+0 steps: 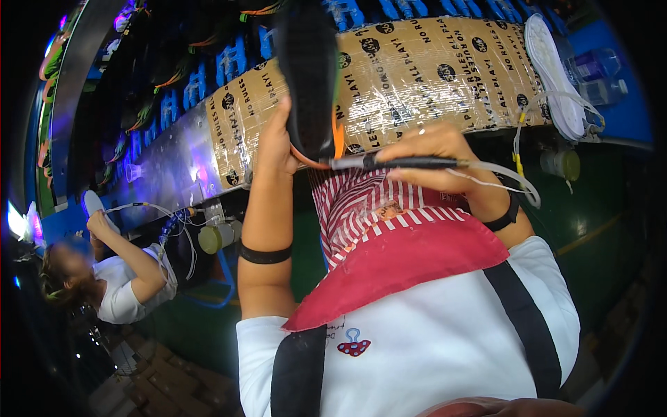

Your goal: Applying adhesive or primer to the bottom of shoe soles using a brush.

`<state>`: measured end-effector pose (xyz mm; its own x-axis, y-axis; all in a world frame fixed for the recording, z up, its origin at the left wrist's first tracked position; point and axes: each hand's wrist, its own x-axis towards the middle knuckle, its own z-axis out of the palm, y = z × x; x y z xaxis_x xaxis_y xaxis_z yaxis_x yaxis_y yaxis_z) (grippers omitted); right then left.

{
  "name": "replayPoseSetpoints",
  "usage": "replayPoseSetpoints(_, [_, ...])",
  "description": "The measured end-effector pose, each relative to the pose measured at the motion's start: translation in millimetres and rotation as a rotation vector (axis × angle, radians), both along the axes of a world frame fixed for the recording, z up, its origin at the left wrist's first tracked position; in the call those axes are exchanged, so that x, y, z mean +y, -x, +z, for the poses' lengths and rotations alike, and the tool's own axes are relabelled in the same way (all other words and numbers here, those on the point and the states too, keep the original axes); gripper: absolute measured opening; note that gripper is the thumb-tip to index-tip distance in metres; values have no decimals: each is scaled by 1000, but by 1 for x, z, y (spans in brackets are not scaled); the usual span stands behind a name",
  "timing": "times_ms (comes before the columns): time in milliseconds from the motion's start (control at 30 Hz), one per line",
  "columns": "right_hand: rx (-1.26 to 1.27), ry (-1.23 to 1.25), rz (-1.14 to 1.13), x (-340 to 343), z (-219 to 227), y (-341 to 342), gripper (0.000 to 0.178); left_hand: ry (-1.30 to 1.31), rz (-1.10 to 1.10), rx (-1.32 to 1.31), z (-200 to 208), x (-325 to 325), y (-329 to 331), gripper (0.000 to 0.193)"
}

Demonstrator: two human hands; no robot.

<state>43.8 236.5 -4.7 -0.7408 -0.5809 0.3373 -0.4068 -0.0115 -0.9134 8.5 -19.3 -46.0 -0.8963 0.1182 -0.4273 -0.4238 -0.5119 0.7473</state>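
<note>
A black shoe sole (308, 83) with orange and green along its edge stands lengthwise in front of me. My left hand (278, 144) is closed around its near left side, the thumb up along the edge. A black pen-shaped tool (425, 162) with clear tubing at its back lies in the closed fingers of my right hand (434, 154). Its pale metal tip is at the sole's near end; whether the two touch I cannot tell. Beneath both hands is a bench top covered in printed brown cardboard (424, 76) under shiny film.
At the right end stand a white sole (554, 76), clear plastic bottles (602, 78) and a lidded jar (561, 165) with tubing. Blue racks (229, 64) run along the far side. On the left, a co-worker (125, 278) holds a white sole; another jar (217, 238) hangs nearby.
</note>
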Motion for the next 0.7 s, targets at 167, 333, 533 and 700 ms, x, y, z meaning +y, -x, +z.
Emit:
replayPoseSetpoints(167, [-109, 84, -192, 8, 6, 1, 21, -380, 201, 426, 4, 11, -13, 50])
replayPoseSetpoints(333, [-402, 183, -314, 9, 5, 0, 25, -614, 53, 203, -18, 9, -36, 73])
replayPoseSetpoints(533, [-516, 238, -421, 4, -2, 4, 21, -700, -11, 73, -34, 35, -58, 78])
replayPoseSetpoints(700, [-398, 229, -380, -9, 2, 5, 16, -773, 49, 76, -39, 56, -62, 77])
